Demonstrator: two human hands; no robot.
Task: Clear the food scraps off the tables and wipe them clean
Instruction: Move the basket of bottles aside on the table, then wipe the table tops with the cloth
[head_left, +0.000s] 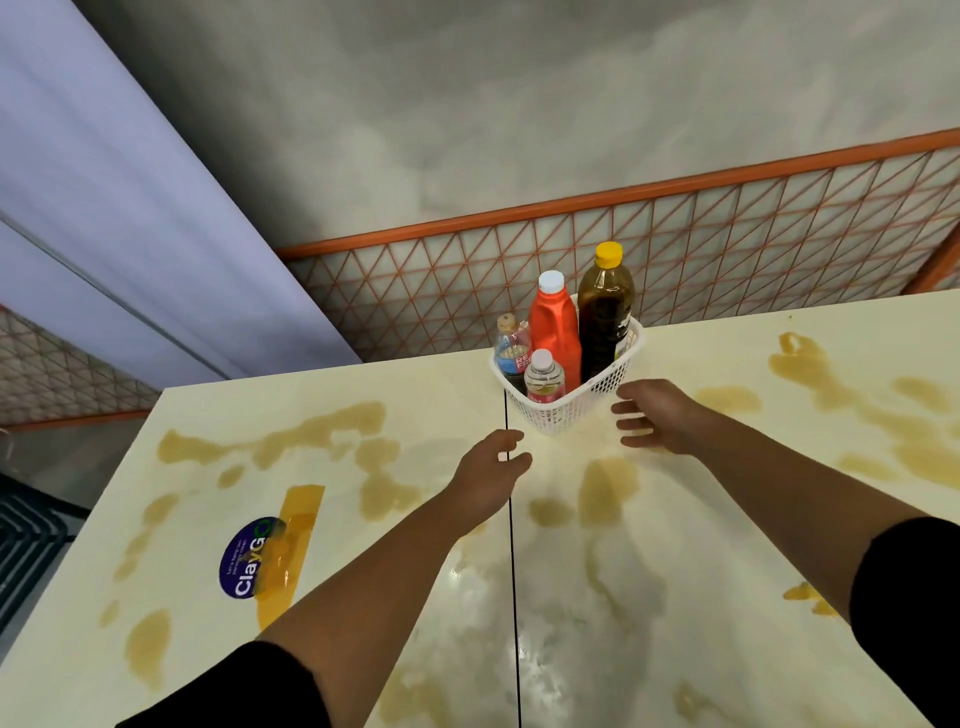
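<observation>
Head view: two stained tables (260, 400) butted, seam (514, 571) running near-to-far.
Left hand (488, 470): relaxed, empty.
Right hand (657, 415): relaxed, empty, just beside basket (571, 410).

Bright, even light, tabletop glare, warped edges

I saw a mottled grey wall (467, 104) above an orange lattice panel (727, 244). A pale lilac panel (104, 182) slanted beside it.

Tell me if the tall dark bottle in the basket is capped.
Capped: a yellow cap sits on the dark bottle, upright in the white basket.
</observation>
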